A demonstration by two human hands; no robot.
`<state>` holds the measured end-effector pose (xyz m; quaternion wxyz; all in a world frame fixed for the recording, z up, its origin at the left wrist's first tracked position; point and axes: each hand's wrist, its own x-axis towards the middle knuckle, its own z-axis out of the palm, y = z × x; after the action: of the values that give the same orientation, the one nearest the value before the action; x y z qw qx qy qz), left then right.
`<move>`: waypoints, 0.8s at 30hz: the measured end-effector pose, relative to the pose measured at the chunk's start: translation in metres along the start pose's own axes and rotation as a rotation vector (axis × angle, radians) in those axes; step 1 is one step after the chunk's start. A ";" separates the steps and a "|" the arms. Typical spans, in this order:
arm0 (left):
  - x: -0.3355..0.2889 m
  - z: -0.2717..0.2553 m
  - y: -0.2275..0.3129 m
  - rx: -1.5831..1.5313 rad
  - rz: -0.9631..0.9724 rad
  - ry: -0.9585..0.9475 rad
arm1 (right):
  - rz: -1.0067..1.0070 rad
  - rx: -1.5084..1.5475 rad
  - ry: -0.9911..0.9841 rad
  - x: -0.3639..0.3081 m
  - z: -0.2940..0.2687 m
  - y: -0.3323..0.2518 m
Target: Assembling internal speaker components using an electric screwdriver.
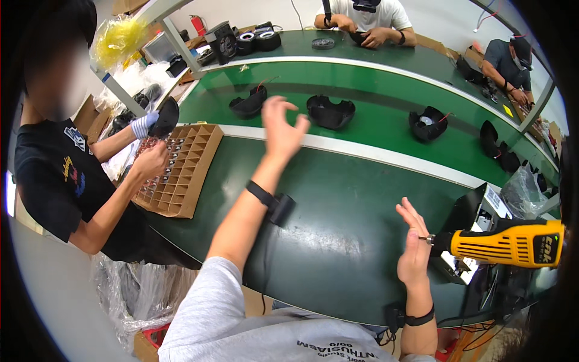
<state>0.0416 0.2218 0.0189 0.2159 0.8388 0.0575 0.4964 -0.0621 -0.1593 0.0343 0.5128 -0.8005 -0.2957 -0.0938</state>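
Note:
My left hand (283,130) is stretched out over the edge of the green belt, its fingers apart and nothing in them. It lies between two black plastic half-round shells: one with a thin red wire (248,105) to its left, and a notched one (330,113) to its right. My right hand (414,253) is raised above the dark green worktop (325,223), fingers stretched and empty. Close beside it, a yellow electric screwdriver (503,244) lies level in view, its bit pointing at the fingers; whether they touch cannot be made out.
More black shells (428,123) sit along the belt (380,130). A divided cardboard box (187,175) of small parts is at the left, where a co-worker in black holds a black shell (164,117). A black-and-white box (476,226) stands at right. Two people work across the belt.

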 end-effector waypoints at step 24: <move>0.020 -0.030 -0.082 0.207 -0.260 -0.263 | -0.035 -0.034 -0.026 -0.005 -0.001 0.000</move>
<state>0.0350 0.3107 0.0131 0.1964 0.8996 0.1870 0.3422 -0.0665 -0.1619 0.0322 0.4936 -0.8050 -0.3145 -0.0975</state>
